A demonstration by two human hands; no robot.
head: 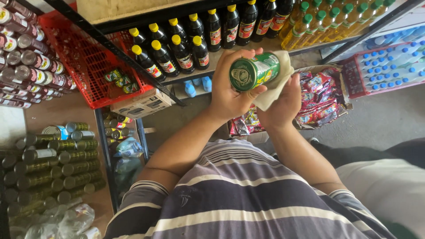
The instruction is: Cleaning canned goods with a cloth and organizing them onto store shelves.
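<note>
Right, I've got the left hand [228,95] wrapped around a green can [254,71] held sideways in front of the shelf [265,46], while the right hand [283,104] presses a pale cloth [279,84] against its far side. Stiff, smooth metal, probably slippery, so I'd grip mid-body. Cloth hides its other end and the right fingers.

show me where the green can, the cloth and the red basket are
green can [254,71], head view, on its side wall
cloth [278,86], head view, on the fold behind the can
red basket [84,66], head view, on its mesh floor
</note>
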